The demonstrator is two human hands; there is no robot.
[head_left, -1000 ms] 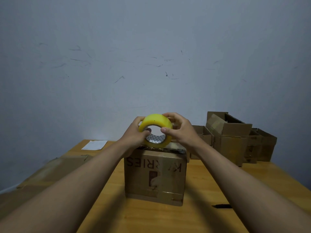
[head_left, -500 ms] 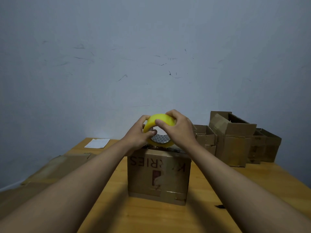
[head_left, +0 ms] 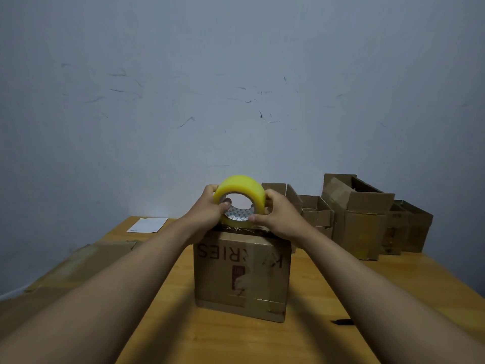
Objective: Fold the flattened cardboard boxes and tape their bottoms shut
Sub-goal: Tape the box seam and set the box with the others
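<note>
Flattened cardboard (head_left: 78,261): lies flat at the far left, partly over the left edge of the wooden table (head_left: 236,342), well apart from the hands.
White paper (head_left: 147,225): flat on the table's far left corner, near the wall.
Left hand (head_left: 210,214): fingers curled round the left side of the tape roll (head_left: 240,189), thumb tip pressed into the roll's core opening; it grips the roll.
Tape roll: yellow, upright on its edge with the hole facing the camera, held between both hands directly above the top face of the cardboard box (head_left: 242,274). Whether its lower rim touches the box top I cannot tell.
Cardboard box: stands in the middle of the table, near face showing upside-down print and old tape strips along its lower edge. The upturned face is partly hidden behind the hands.
Right hand (head_left: 282,218): fingers wrapped round the right side of the roll, thumb lying along its lower front rim; it holds the roll too.
Black marker (head_left: 342,322): on the table just right of the box's near corner, beneath the right forearm.
Folded boxes (head_left: 359,219): a group standing open-topped at the far right, close to the wall and the right table edge.
Open room: bare tabletop shows in front of the box, between the forearms, and between the box and the left edge; the right rear corner is crowded.
</note>
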